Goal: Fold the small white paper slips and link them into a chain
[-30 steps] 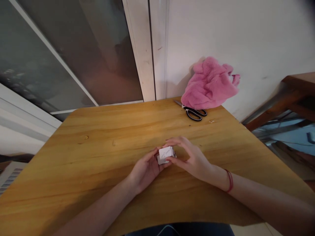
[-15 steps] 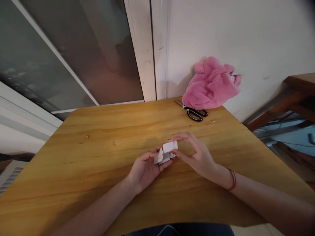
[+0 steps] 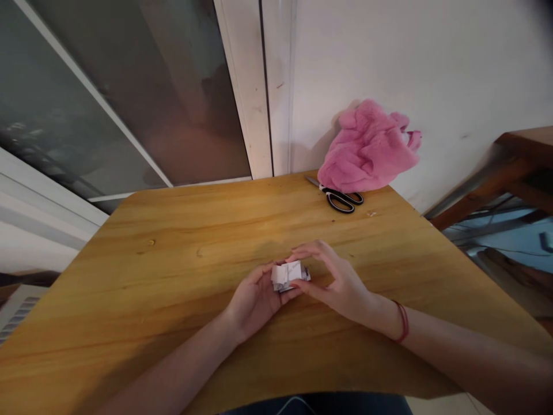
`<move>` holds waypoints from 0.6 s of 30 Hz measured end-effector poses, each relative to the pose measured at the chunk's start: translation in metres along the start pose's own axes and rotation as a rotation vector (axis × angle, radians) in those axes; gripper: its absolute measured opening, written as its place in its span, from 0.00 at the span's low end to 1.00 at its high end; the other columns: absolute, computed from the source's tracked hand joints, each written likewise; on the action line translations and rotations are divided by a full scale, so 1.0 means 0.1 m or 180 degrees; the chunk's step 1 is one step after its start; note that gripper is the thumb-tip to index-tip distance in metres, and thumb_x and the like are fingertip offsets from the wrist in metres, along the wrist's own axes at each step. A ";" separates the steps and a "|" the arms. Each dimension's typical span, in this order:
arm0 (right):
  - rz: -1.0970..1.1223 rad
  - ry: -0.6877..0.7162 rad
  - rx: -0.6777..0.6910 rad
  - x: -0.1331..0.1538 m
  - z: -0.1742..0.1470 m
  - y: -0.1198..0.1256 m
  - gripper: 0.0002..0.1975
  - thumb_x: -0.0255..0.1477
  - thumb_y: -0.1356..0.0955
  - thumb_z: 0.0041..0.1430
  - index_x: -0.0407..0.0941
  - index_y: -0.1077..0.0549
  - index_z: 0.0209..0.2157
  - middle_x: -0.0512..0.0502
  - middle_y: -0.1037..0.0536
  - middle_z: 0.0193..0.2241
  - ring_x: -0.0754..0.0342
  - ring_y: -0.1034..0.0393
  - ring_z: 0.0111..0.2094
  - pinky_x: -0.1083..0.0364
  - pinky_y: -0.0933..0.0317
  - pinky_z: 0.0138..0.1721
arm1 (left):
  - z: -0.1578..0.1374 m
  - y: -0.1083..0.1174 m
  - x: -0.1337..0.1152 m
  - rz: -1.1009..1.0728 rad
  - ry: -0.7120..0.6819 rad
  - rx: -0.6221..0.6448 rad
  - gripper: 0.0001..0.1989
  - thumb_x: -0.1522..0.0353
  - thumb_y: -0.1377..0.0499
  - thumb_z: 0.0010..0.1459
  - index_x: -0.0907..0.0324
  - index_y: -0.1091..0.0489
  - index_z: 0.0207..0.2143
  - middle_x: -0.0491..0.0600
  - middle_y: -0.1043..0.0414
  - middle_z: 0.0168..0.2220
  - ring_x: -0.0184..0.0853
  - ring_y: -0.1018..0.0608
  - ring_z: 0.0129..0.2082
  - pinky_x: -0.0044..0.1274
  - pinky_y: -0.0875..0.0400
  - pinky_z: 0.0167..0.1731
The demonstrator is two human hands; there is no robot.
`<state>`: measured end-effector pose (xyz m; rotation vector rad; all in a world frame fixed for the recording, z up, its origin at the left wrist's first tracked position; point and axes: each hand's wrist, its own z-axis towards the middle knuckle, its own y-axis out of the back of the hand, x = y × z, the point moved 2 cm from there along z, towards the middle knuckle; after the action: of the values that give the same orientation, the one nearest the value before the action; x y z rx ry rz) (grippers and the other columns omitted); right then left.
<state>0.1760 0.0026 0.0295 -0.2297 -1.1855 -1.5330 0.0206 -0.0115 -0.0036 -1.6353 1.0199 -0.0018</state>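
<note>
A small folded paper piece (image 3: pixel 288 275), white with some grey print, sits between my two hands above the wooden table. My left hand (image 3: pixel 256 300) cradles it from the left and below, its fingers curled under and its thumb along the left edge. From the right, my right hand (image 3: pixel 334 282) grips the paper's upper flap between thumb and fingers. The paper's underside is hidden by my left fingers. A red cord bracelet (image 3: pixel 404 321) circles my right wrist.
Black-handled scissors (image 3: pixel 339 199) lie at the table's back right, partly under a pink fluffy cloth (image 3: pixel 369 147) leaning on the wall. A small yellowish bit (image 3: pixel 151 242) lies on the table (image 3: pixel 181 311) at left. A glass door (image 3: pixel 185 86) stands behind.
My right hand has moved slightly left and down, folding the raised paper flap over toward the left one. The opening between the flaps is now covered.
</note>
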 end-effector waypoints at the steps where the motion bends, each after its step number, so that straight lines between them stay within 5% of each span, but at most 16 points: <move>1: 0.0004 -0.0001 0.0000 0.00 0.00 0.00 0.15 0.32 0.33 0.55 0.47 0.34 0.45 0.45 0.27 0.42 0.50 0.33 0.45 0.49 0.38 0.46 | 0.00 0.00 0.00 0.0001 0.0006 -0.0016 0.15 0.68 0.52 0.60 0.66 0.30 0.41 0.55 0.27 0.40 0.39 0.27 0.43 0.32 0.36 0.49; 12: -0.0148 0.0039 -0.0473 0.01 0.00 0.11 0.13 0.31 0.32 0.55 0.48 0.32 0.43 0.46 0.27 0.42 0.49 0.34 0.47 0.48 0.40 0.49 | -0.02 0.04 0.00 0.0096 -0.0220 -0.0176 0.10 0.80 0.48 0.55 0.64 0.31 0.36 0.50 0.27 0.38 0.33 0.25 0.39 0.26 0.32 0.45; 18: -0.0133 0.0111 -0.0280 0.02 0.00 0.05 0.15 0.32 0.31 0.54 0.47 0.34 0.44 0.46 0.26 0.41 0.50 0.33 0.47 0.49 0.39 0.48 | -0.01 -0.01 0.01 0.0038 -0.0103 -0.0083 0.11 0.72 0.52 0.60 0.65 0.31 0.40 0.53 0.28 0.40 0.34 0.26 0.39 0.30 0.33 0.46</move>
<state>0.1794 0.0017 0.0330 -0.2370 -1.1029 -1.6213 0.0213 -0.0128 -0.0028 -1.6477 1.0087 0.0460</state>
